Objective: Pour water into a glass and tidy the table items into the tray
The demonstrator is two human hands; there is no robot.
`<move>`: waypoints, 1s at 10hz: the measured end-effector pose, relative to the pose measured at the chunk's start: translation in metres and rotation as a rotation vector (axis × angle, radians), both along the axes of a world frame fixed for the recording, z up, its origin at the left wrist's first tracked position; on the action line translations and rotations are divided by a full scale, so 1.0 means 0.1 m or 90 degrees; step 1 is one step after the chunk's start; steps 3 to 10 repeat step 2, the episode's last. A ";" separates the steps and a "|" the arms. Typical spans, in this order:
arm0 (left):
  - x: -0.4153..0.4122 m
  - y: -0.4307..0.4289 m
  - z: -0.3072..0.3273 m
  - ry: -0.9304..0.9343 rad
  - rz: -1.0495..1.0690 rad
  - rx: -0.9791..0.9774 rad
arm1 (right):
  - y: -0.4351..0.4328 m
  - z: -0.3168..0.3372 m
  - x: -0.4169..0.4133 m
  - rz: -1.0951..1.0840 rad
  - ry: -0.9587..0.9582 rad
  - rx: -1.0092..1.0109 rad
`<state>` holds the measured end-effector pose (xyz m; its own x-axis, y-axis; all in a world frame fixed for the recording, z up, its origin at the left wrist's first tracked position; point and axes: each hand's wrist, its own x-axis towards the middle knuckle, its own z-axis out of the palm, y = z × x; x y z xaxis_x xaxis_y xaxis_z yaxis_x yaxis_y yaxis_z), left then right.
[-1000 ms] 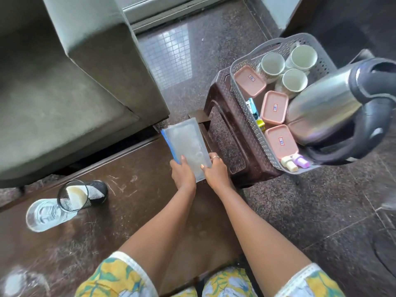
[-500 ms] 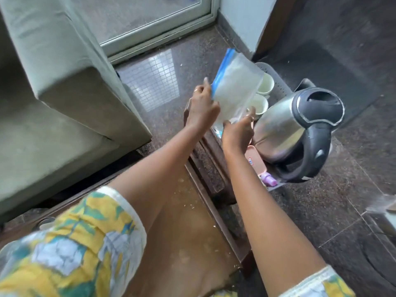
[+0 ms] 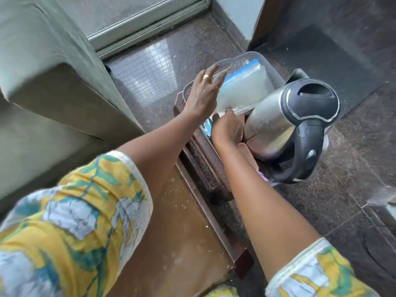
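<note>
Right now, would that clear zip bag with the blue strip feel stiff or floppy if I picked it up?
Probably floppy: the zip bag looks like thin translucent plastic, and both the left hand and the right hand steady it. Likely light, being held only at its edges. Its glossy skin may be slippery.

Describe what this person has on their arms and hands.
Both arms are bare below short sleeves. The left sleeve and right sleeve share a yellow print with teal and white patches and a pale hem. The left hand wears a gold ring; any ring on the right hand is unclear.
</note>
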<state>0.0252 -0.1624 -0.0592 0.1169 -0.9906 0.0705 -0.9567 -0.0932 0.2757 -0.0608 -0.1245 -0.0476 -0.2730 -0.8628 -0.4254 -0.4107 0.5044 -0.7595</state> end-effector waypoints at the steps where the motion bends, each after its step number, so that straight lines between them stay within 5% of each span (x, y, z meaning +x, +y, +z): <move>1: 0.00 0.17 0.00 -0.017 -0.037 0.029 | 0.05 -0.04 0.02 -0.065 -0.049 -0.030; 2: -0.07 0.44 -0.03 0.030 0.063 0.003 | 0.22 -0.06 -0.02 -0.003 -0.017 -0.109; 10: -0.07 0.44 -0.03 0.030 0.063 0.003 | 0.22 -0.06 -0.02 -0.003 -0.017 -0.109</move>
